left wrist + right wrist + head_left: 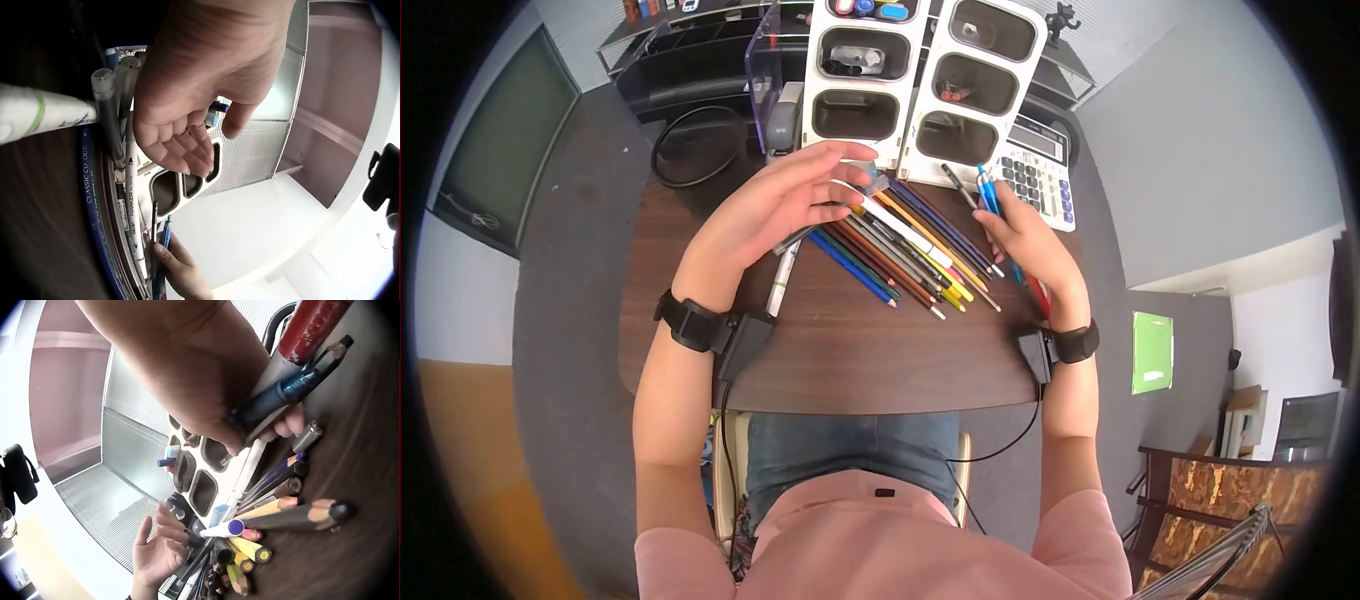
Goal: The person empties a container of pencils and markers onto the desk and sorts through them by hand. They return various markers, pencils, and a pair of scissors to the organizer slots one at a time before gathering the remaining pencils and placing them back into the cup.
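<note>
My left hand [830, 185] hovers open over the upper ends of a fan of coloured pencils [905, 255] on the dark wooden desk [850, 360]. In the left wrist view my left hand [209, 147] shows a bare palm with relaxed fingers above a white marker [131, 200]. My right hand [1000, 222] grips a blue pen [986, 190] at the right edge of the fan. The right wrist view shows my right hand [250, 419] curled round the blue pen [281, 394] along with a grey one; a red pen [312, 325] lies beneath the wrist.
Two white compartment organisers [920, 110] stand at the far edge, with a calculator [1040, 175] to their right and a grey stapler [783, 120] to their left. A white pen [780, 285] lies under my left wrist. A black cable loop [690, 150] lies on the floor beyond.
</note>
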{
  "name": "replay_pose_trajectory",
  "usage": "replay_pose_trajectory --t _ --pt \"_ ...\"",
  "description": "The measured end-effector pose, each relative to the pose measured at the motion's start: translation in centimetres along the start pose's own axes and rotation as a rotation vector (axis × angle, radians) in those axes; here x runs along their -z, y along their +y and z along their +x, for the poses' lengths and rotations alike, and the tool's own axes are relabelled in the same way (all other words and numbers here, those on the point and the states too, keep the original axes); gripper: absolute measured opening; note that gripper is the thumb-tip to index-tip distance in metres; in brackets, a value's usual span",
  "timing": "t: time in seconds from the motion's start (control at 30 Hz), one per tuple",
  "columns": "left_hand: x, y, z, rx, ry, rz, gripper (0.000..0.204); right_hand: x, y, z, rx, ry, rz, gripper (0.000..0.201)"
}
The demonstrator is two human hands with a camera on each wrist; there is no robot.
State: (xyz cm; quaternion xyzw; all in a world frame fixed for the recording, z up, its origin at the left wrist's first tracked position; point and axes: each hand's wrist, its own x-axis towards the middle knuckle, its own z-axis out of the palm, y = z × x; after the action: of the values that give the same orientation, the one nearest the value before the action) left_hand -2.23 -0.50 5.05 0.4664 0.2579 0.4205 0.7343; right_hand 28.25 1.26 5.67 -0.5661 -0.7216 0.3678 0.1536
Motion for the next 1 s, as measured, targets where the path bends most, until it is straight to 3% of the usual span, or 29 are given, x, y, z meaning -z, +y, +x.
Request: replay_pose_trajectory --t 0.17,0.23,0.27,0.3,0.37,0.43,0.5,0.57,0.7,0.87,1.0 --pt "-0.2 0.1 -0.1 -0.007 -0.008 0.005 0.037 -0.5 0.3 0.4 0.108 0.156 0.198 0.020" --pt "-0.2 0.1 -0.1 -0.013 -0.011 0.000 0.038 -0.2 -0.6 0.1 0.136 0.249 0.315 0.018" --pt "-0.2 0.1 -0.1 -0.010 -0.016 0.002 0.038 -0.5 -0.2 0.2 0.191 0.386 0.316 0.017" --pt "-0.1 0.1 -0.1 -0.008 -0.021 0.003 0.038 -0.3 -0.2 0.0 0.196 0.382 0.312 0.017" --pt "-0.2 0.0 -0.1 -0.010 -0.014 -0.002 0.039 0.4 -0.1 -0.7 0.310 0.560 0.555 0.014" --pt "-0.1 -0.1 -0.1 -0.010 -0.009 -0.007 0.039 0.9 -0.7 -1.0 0.662 0.648 0.794 0.011" --pt "0.0 -0.2 0.0 -0.009 0.000 -0.020 0.038 1.4 -1.0 -1.3 0.822 0.721 0.852 0.011" --pt "-0.2 -0.1 0.0 -0.007 -0.005 -0.019 0.038 1.0 -1.0 -0.9 0.852 0.799 0.841 0.014" --pt "-0.3 0.1 0.0 0.015 -0.011 0.000 0.038 -0.4 -0.1 0.0 0.751 0.651 0.837 0.013" --pt "-0.5 0.1 0.0 0.013 -0.012 -0.002 0.037 -2.4 -0.9 0.7 0.432 0.539 0.690 0.045" --pt "-0.6 0.3 -0.1 0.036 0.005 0.000 0.037 -2.3 0.1 0.5 0.366 0.386 0.727 0.031"
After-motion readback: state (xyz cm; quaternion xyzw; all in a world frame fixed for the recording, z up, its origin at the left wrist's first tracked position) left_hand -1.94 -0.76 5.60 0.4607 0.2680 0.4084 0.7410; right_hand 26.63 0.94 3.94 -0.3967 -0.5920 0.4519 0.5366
